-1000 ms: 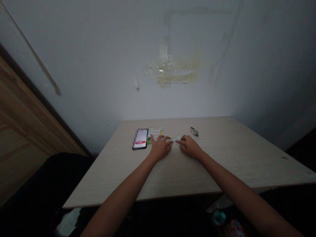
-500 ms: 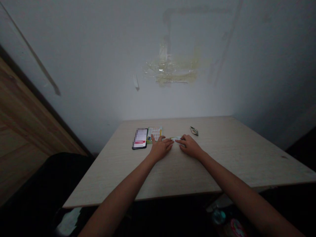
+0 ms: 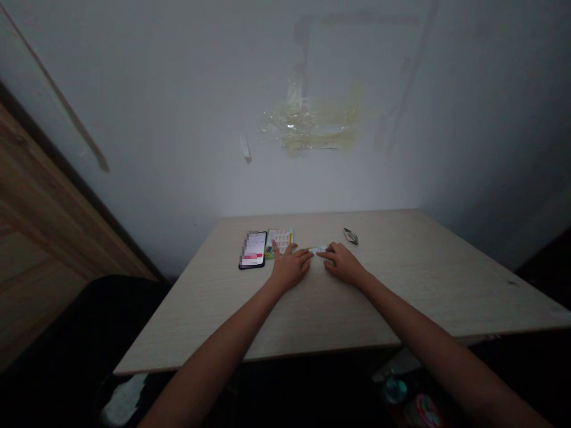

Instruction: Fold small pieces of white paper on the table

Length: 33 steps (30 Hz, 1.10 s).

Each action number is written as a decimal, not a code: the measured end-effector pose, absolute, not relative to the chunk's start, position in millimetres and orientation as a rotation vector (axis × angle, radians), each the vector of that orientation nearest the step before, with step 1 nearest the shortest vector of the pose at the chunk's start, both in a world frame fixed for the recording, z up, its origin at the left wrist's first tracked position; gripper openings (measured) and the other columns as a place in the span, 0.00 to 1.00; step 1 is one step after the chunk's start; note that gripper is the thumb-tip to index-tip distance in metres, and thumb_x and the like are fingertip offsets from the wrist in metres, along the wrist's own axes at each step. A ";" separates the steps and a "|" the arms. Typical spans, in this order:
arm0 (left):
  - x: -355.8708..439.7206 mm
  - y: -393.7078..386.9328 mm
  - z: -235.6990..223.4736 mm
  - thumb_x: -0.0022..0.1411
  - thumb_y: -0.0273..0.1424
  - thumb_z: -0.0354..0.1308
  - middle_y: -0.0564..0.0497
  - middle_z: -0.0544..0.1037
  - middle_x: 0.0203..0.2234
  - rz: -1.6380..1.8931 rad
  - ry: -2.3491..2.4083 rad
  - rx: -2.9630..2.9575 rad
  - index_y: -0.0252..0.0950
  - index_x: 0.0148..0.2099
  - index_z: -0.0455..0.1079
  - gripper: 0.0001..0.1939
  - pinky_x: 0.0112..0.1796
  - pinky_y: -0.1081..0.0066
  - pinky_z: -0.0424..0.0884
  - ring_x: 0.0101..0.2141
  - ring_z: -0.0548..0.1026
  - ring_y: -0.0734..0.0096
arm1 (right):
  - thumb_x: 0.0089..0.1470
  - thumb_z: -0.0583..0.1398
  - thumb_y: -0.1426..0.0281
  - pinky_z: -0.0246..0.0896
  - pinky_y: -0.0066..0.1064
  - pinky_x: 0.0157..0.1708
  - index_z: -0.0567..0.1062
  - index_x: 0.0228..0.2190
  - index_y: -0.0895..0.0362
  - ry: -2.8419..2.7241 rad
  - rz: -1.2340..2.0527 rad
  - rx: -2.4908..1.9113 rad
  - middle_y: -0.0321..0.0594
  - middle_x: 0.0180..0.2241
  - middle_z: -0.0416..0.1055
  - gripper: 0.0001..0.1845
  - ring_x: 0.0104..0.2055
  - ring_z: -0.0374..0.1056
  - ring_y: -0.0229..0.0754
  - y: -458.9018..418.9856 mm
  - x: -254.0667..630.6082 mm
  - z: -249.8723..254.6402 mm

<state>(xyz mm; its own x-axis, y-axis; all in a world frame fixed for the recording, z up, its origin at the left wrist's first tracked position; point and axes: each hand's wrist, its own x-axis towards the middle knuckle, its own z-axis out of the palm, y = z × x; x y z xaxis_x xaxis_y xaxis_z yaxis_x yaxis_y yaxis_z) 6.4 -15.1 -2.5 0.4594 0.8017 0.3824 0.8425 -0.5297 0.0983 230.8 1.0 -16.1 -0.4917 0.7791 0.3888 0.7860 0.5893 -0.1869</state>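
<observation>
My left hand (image 3: 289,267) and my right hand (image 3: 343,266) lie palm down on a pale wood-grain table (image 3: 357,309), fingertips meeting at a narrow pale green strip of paper or packaging (image 3: 317,251). The fingers of each hand touch one end of it, and whether they grip it is too small to tell. My left thumb stands out beside a small printed card or booklet (image 3: 280,241), which lies next to a black smartphone (image 3: 253,249) with a blurred screen. A small foil wrapper (image 3: 350,236) lies just beyond my right hand.
The table's far side meets a white wall (image 3: 178,119) with a patch of old tape residue (image 3: 312,126). A wooden panel (image 3: 44,208) rises at the left. A dark seat or cloth (image 3: 98,315) sits at the lower left, and a bottle (image 3: 395,391) shows below the table.
</observation>
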 end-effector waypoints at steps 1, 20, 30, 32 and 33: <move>6.4 -15.3 -2.5 0.71 0.40 0.46 0.57 0.76 0.56 -0.592 -1.469 -2.589 0.57 0.58 0.70 0.18 0.56 0.25 0.20 0.61 0.63 0.52 | 0.58 0.58 0.71 0.60 0.38 0.49 0.74 0.55 0.52 -2.386 -0.020 -1.250 0.46 0.42 0.68 0.23 0.45 0.62 0.46 0.7 230.7 -15.9; 4.1 -12.4 -6.3 0.72 0.41 0.44 0.54 0.77 0.54 -0.640 -1.529 -2.553 0.54 0.57 0.71 0.18 0.56 0.24 0.24 0.60 0.62 0.52 | 0.57 0.59 0.72 0.60 0.39 0.48 0.75 0.54 0.52 -2.360 -0.011 -1.231 0.46 0.41 0.68 0.23 0.45 0.62 0.47 1.3 231.3 -18.3; 1.7 -6.6 -10.5 0.71 0.42 0.46 0.52 0.73 0.57 -0.584 -1.559 -2.595 0.54 0.59 0.69 0.19 0.58 0.25 0.32 0.61 0.60 0.50 | 0.57 0.59 0.71 0.60 0.39 0.48 0.75 0.54 0.52 -2.379 -0.032 -1.253 0.47 0.42 0.68 0.22 0.44 0.61 0.47 2.5 230.9 -20.4; 1.6 -6.7 -10.5 0.70 0.42 0.46 0.53 0.72 0.58 -0.569 -1.551 -2.589 0.55 0.59 0.68 0.19 0.58 0.24 0.32 0.61 0.60 0.49 | 0.57 0.59 0.71 0.59 0.39 0.49 0.75 0.54 0.52 -2.380 -0.035 -1.249 0.47 0.42 0.68 0.23 0.45 0.61 0.47 3.2 231.2 -21.4; 1.8 -6.9 -10.5 0.70 0.42 0.46 0.53 0.72 0.58 -0.561 -1.541 -2.591 0.56 0.59 0.68 0.19 0.58 0.24 0.32 0.61 0.60 0.49 | 0.57 0.59 0.71 0.59 0.39 0.49 0.75 0.54 0.51 -2.381 -0.036 -1.248 0.47 0.42 0.68 0.23 0.45 0.61 0.47 3.5 231.4 -21.6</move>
<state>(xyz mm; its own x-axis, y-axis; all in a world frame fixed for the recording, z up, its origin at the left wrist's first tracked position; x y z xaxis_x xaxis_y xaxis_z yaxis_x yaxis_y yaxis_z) 1.8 -6.9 -10.5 0.4284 0.8345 0.3465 0.8620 -0.4924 0.1201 231.4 3.5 -21.6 -0.4901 0.7746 0.3997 0.7864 0.5907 -0.1805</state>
